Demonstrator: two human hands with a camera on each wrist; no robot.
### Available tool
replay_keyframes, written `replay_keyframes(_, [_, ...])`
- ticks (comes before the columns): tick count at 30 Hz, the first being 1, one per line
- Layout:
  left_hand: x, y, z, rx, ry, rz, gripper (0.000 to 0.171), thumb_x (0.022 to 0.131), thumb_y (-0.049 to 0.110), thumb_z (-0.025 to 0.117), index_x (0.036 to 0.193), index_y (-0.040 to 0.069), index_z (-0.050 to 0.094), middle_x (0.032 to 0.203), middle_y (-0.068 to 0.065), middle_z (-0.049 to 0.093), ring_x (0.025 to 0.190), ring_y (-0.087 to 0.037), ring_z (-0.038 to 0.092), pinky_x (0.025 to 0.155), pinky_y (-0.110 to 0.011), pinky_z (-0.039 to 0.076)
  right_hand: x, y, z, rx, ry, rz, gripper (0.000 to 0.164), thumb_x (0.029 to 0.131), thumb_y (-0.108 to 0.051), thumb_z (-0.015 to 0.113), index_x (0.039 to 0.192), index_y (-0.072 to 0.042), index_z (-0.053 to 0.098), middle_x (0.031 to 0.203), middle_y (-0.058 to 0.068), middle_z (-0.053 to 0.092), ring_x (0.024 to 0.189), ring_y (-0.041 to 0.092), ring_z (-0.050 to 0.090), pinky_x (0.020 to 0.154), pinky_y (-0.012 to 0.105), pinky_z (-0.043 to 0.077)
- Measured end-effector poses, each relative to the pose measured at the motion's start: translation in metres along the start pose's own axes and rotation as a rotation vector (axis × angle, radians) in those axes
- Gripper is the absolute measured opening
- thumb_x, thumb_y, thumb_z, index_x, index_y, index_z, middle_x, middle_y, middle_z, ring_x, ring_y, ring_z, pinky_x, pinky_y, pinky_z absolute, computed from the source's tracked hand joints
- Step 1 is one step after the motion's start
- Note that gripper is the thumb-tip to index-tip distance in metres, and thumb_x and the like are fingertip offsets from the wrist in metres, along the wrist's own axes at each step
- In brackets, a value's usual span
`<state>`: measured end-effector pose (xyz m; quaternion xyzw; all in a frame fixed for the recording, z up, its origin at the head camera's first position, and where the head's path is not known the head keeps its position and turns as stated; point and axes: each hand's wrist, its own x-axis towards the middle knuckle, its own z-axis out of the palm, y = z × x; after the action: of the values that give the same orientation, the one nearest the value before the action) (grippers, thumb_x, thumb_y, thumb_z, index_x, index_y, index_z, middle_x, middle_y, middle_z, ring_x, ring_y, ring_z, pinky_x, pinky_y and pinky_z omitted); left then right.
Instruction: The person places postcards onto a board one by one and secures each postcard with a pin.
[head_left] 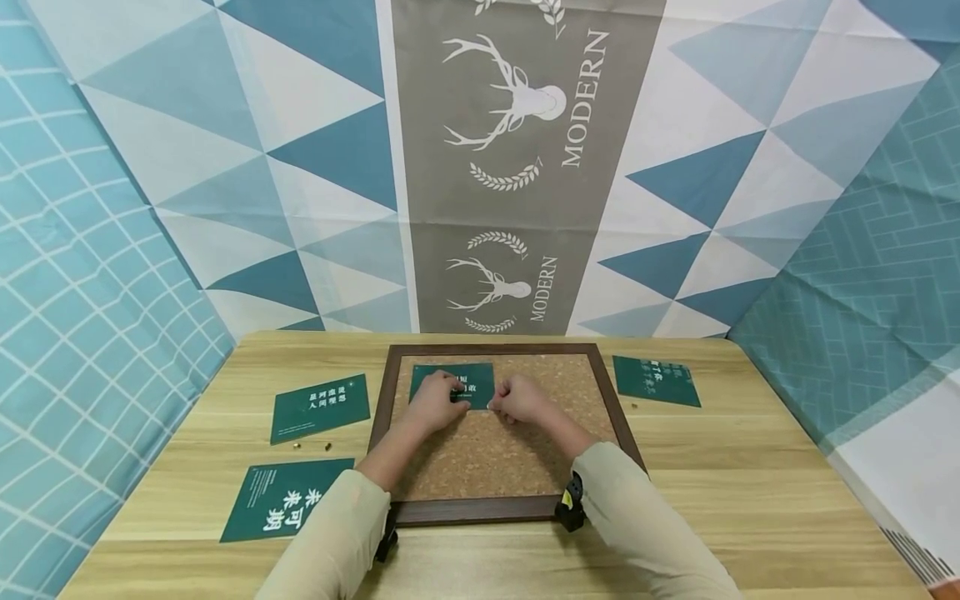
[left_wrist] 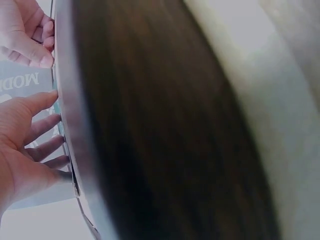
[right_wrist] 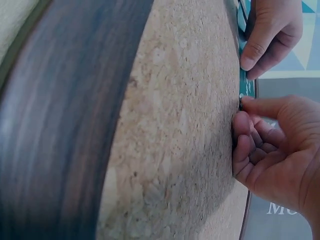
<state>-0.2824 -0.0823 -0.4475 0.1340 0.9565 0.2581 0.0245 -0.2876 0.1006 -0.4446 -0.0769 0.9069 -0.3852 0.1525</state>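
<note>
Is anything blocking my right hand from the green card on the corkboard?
Nothing visible. Your right hand is at the lower right corner of the green card on the corkboard. Your left hand covers part of the card, but left of that corner.

central card [head_left: 482,375]: partly hidden | frame [left_wrist: 160,125]: blurred, left wrist | pinched object [head_left: 490,407]: unclear

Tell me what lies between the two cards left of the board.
Two tiny gold pieces lie between the upper card and the lower card, in the head view.
</note>
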Motion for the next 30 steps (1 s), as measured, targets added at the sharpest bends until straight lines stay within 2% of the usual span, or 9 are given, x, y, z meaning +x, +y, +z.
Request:
replay_keyframes(4, [0.0007,-0.0009,0.0006,-0.003,-0.002,0.001,0.034,0.086,0.023,0.068,0.112,0.001,0.066,0.124,-0.019,0.054,0.120,-0.036,0.049,0.099,-0.047,0.043,-0.0004,-0.0002,-0.0006,0.017,-0.004,-0.004,0.028,0.090,-0.020,0.063,0.067,-0.005,0.059,0.057,0.000,0.053,0.050,0.012,0.050,0.048,0.023,0.039])
replay_keyframes(15, [0.0012,-0.0018,0.0018,-0.002,0.008,0.015,0.034,0.085,0.023,0.068,0.111,0.001,0.066,0.123,-0.019,0.055,0.119,-0.036,0.049,0.099,-0.047,0.043,-0.0004,-0.0019,0.0013,-0.035,0.011,0.023,0.031,0.090,-0.020,0.063,0.061,-0.008,0.058,0.051,-0.003,0.048,0.048,0.010,0.044,0.045,0.022,0.033])
replay_keyframes(26, [0.0002,0.0004,-0.0005,0.025,0.000,0.010,0.034,0.085,0.026,0.068,0.111,0.004,0.067,0.123,-0.018,0.056,0.117,-0.035,0.052,0.097,-0.048,0.044,-0.0004,0.0052,0.0000,0.036,0.020,-0.024,0.022,0.089,-0.017,0.064,0.070,-0.005,0.062,0.060,-0.002,0.053,0.051,0.010,0.053,0.048,0.021,0.041])
replay_keyframes(30, [0.0004,-0.0008,-0.0011,0.031,0.008,0.004,0.033,0.084,0.026,0.069,0.111,0.006,0.067,0.123,-0.017,0.056,0.117,-0.035,0.051,0.097,-0.047,0.044,-0.0035,0.0043,-0.0045,0.092,-0.004,-0.024,0.017,0.090,-0.015,0.061,0.080,-0.002,0.066,0.067,-0.001,0.054,0.058,0.011,0.054,0.052,0.023,0.046])
